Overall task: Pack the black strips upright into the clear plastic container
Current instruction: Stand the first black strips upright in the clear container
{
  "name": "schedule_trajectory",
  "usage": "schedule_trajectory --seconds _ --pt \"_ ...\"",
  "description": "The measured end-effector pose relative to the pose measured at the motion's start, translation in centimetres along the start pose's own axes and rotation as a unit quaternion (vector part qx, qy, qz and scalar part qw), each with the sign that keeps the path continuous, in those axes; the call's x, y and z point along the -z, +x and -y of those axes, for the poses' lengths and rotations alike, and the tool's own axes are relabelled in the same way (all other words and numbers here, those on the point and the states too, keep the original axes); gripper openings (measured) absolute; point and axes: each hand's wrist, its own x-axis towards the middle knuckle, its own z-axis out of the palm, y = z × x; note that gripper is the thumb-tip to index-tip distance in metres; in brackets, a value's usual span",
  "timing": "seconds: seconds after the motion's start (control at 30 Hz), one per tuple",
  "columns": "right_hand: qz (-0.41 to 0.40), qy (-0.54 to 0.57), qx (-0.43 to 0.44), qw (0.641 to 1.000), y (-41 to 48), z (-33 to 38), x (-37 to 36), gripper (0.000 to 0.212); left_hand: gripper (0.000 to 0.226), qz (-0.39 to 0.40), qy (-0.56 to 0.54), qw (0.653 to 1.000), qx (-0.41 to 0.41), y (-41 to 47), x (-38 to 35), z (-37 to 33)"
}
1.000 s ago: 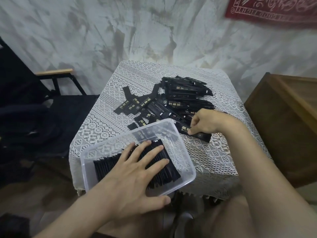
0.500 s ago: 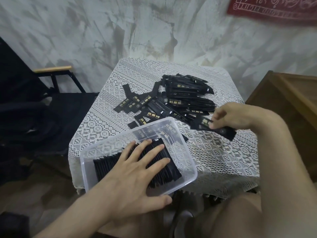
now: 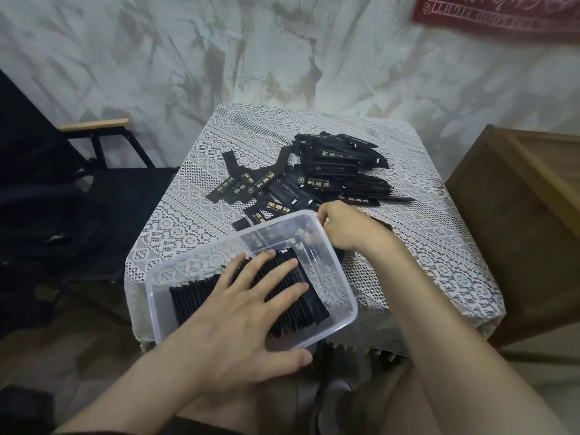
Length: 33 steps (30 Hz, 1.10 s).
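A clear plastic container (image 3: 351, 312) sits at the table's near edge, holding a row of black strips (image 3: 303, 304) standing on edge. My left hand (image 3: 238, 312) lies flat on top of that row, fingers spread and thumb outside the near wall. My right hand (image 3: 348, 227) is at the container's far right corner, fingers curled on one black strip (image 3: 298, 244) that reaches down inside the container just beyond the row. A loose pile of black strips (image 3: 339, 174) with gold print lies on the table behind the container.
The small table has a white lace cloth (image 3: 423, 246). A wooden piece of furniture (image 3: 518, 215) stands close on the right, a black chair (image 3: 94, 189) with a wooden armrest on the left. A marbled wall with a red cloth (image 3: 502, 14) rises behind.
My right hand lifted one strip off the pile, swung it out to the right, then brought it left into the container's far right corner. My left hand stayed on the packed row.
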Motion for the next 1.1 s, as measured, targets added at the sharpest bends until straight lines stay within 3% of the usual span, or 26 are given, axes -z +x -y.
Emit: schedule_trajectory --seconds 0.2,0.33,0.47,0.53,0.6,0.67,0.73,0.9,1.1 --pt "0.025 0.058 0.009 0.998 -0.6 -0.5 0.3 0.022 0.094 0.014 -0.030 0.999 0.016 0.1 0.5 -0.1" --pt "-0.058 0.120 0.007 0.991 -2.4 -1.2 2.2 0.019 0.097 0.029 -0.017 0.999 0.013 0.0 0.4 -0.1" --pt "-0.133 0.266 0.069 0.952 -8.8 0.3 4.9 0.016 0.096 0.037 -0.018 0.999 0.015 0.1 0.4 0.0" --pt "-0.144 0.212 0.116 0.960 -12.4 2.4 4.5 0.007 0.095 0.055 -0.010 0.998 0.011 0.4 0.7 -0.1" --pt "-0.157 0.044 0.113 0.980 -14.3 4.1 2.7 0.013 0.097 0.059 -0.010 0.998 0.007 0.6 0.9 0.1" --pt "-0.174 -0.129 0.078 0.973 -14.5 5.5 0.6 0.017 0.099 0.057 -0.009 0.998 0.002 0.7 1.0 0.1" --pt "-0.186 -0.214 0.068 0.957 -13.8 5.9 -1.4 0.014 0.100 0.054 -0.010 0.999 0.001 0.7 1.1 0.1" --pt "-0.207 -0.275 0.075 0.936 -13.4 6.2 -2.7 0.019 0.098 0.045 -0.013 0.999 0.005 0.7 0.8 0.2" --pt "-0.155 -0.286 0.068 0.943 -13.2 6.7 -3.2 0.023 0.095 0.034 -0.024 0.999 0.009 0.5 0.5 0.3"
